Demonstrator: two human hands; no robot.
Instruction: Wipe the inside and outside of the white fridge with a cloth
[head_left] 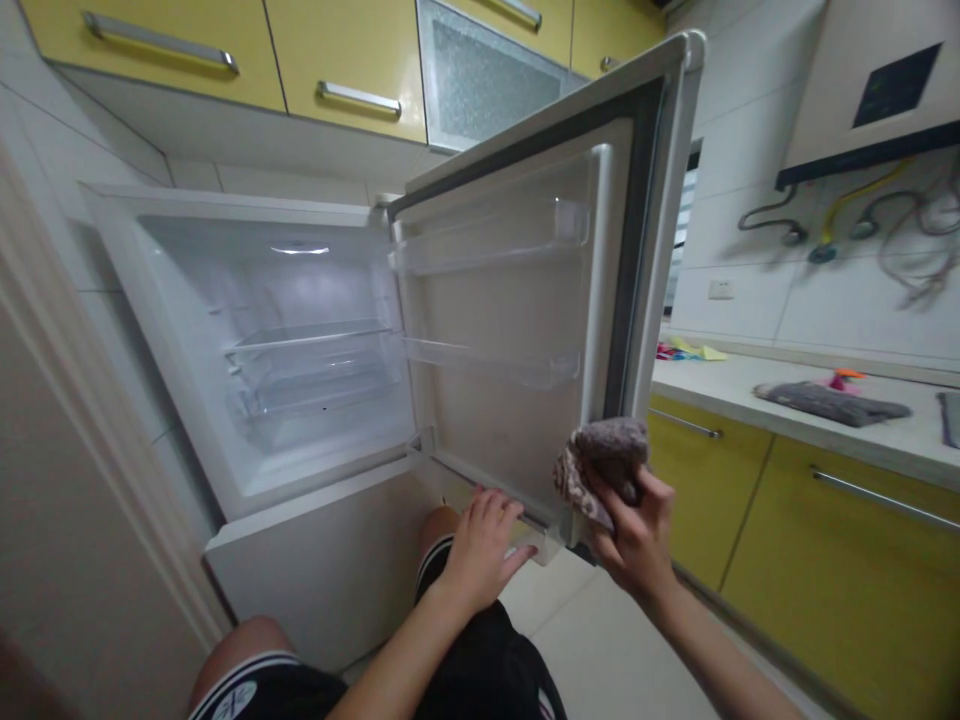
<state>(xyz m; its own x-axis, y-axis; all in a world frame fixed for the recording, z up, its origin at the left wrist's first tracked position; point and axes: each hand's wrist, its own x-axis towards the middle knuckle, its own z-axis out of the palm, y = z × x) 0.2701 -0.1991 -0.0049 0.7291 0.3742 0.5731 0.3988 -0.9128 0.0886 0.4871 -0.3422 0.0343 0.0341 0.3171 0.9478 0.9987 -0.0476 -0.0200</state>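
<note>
The fridge door stands wide open, its clear shelves and grey seal facing me. My right hand grips a bunched grey-brown cloth against the door's lower outer corner, over the seal. At the door's bottom edge rests my left hand, fingers stretched out over the edge and thumb apart. Inside the lit fridge compartment I see a glass shelf and a clear drawer.
Yellow cabinets hang above the fridge. On the right runs a white counter with a folded grey cloth and colourful cloths. A water heater with hoses is on the wall. My knees are close below the door.
</note>
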